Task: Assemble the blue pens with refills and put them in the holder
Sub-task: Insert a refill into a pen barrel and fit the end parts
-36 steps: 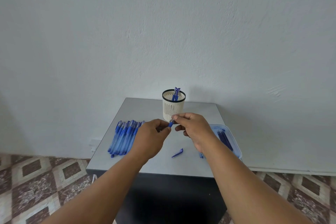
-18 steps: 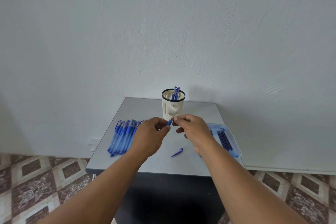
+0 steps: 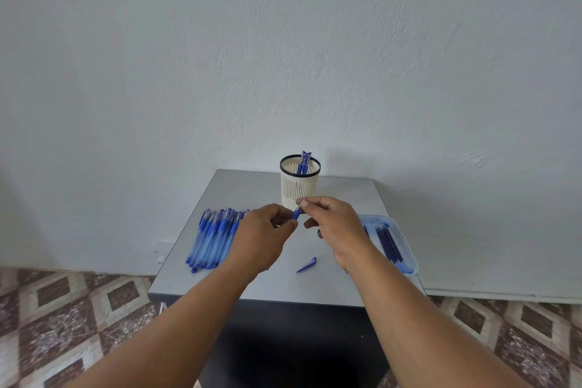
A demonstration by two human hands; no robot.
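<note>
Both hands meet over the middle of the grey table (image 3: 340, 287). My left hand (image 3: 264, 236) grips a blue pen (image 3: 296, 214), most of it hidden in the fist. My right hand (image 3: 333, 224) pinches the pen's upper tip between thumb and forefinger. A loose blue cap (image 3: 307, 264) lies on the table below the hands. A row of several blue pens (image 3: 214, 236) lies at the left. A pale blue tray (image 3: 406, 249) at the right holds dark refills (image 3: 389, 242). The white mesh holder (image 3: 299, 186) stands behind the hands with two pens in it.
The table stands against a white wall, and its front edge (image 3: 283, 299) is near my forearms. Patterned floor tiles (image 3: 63, 309) show on both sides.
Both hands stay together on the pen. My right fingers have shifted slightly on the pen's tip; the cap, pens and tray have not moved.
</note>
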